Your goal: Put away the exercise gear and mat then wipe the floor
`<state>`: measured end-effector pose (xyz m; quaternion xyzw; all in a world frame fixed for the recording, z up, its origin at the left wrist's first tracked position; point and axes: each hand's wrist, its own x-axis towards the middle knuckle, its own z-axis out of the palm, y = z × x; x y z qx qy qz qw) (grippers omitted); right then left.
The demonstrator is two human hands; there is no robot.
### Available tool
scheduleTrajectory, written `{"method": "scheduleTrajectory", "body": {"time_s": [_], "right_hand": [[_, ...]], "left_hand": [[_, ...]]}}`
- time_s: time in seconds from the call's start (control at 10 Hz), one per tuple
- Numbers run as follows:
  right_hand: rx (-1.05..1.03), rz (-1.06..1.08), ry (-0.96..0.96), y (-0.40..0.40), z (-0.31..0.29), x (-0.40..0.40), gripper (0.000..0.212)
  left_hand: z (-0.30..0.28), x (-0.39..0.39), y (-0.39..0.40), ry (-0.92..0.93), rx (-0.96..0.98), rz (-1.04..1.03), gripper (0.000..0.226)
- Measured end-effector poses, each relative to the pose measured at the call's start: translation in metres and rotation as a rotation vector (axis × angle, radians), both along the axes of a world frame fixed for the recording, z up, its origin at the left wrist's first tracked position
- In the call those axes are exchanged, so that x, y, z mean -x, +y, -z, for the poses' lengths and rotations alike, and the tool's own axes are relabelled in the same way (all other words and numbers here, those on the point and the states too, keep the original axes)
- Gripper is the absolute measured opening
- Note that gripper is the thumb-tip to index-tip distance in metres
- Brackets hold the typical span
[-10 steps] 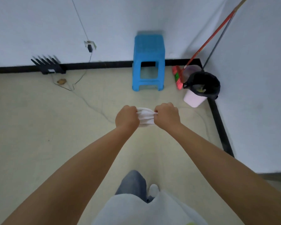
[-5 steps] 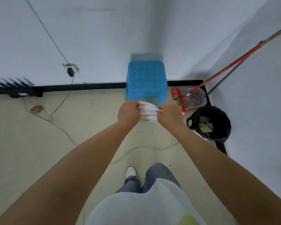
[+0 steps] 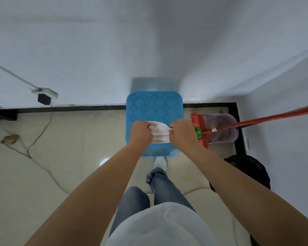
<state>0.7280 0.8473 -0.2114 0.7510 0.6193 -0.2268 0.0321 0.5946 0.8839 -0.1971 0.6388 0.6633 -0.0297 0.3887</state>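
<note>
Above a blue stool (image 3: 154,110) in the room's corner, a person's left hand (image 3: 140,133) and right hand (image 3: 180,132) each clench one end of a bunched white cloth (image 3: 158,133).

The cloth's long axis runs left to right between the fists, equally near to both, over the stool's near edge. A broom (image 3: 201,132) and dustpan (image 3: 220,128) crowd the right; a bin (image 3: 249,167) stands nearer. Bare floor (image 3: 69,139), crossed by a cable (image 3: 41,135), lies open to the left, likely the room for wiping.
</note>
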Motion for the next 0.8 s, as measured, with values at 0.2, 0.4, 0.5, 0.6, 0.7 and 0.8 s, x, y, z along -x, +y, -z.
{"method": "scheduleTrajectory", "body": {"time_s": [0.2, 0.4, 0.5, 0.6, 0.7, 0.8], "right_hand": [[0.043, 0.012, -0.019, 0.082, 0.067, -0.024, 0.029], [0.299, 0.003, -0.029, 0.060, 0.131, -0.016, 0.037], [0.338, 0.058, 0.011, 0.040, 0.141, -0.011, 0.040], [0.334, 0.051, 0.011, 0.037, 0.138, -0.010, 0.043], [0.338, 0.018, 0.027, 0.042, 0.137, -0.014, 0.043], [0.192, 0.165, 0.134, 0.053, 0.132, -0.029, 0.050]], "left_hand": [[0.083, -0.034, 0.067, -0.088, 0.089, -0.195, 0.043], [0.165, -0.029, 0.061, -0.056, 0.239, -0.172, 0.029], [0.171, -0.018, 0.049, 0.036, 0.168, -0.085, 0.013], [0.172, -0.012, 0.044, 0.046, 0.193, -0.042, 0.045], [0.168, 0.005, 0.038, 0.057, 0.094, 0.017, 0.052], [0.184, 0.023, 0.036, 0.042, 0.065, 0.020, 0.039]]}}
